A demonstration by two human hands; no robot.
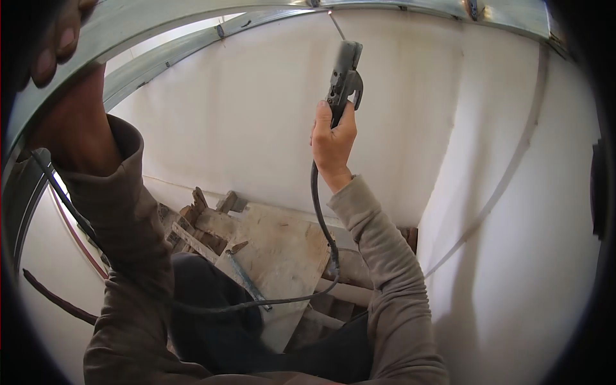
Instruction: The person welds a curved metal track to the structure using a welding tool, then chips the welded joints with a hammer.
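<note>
My right hand [334, 142] is raised in front of the back wall, closed round the handle of a black welding electrode holder [347, 64]. A thin welding electrode [337, 25] points up from its jaws, and its tip meets the metal frame overhead, where a small orange glow shows. From the handle a black cable [316, 192] hangs down and loops across my lap to the left. At the upper left, my left hand [59, 45] is wrapped round a grey metal beam [160, 33]; its fingers show above the beam, and the palm is hidden behind it.
Below me lies a worn board [282, 237] with a hammer-like tool [248, 280] on it. Broken wood pieces [196, 221] are heaped beside the board. White walls [398, 115] stand ahead and to the right. More cable [61, 298] hangs at the left.
</note>
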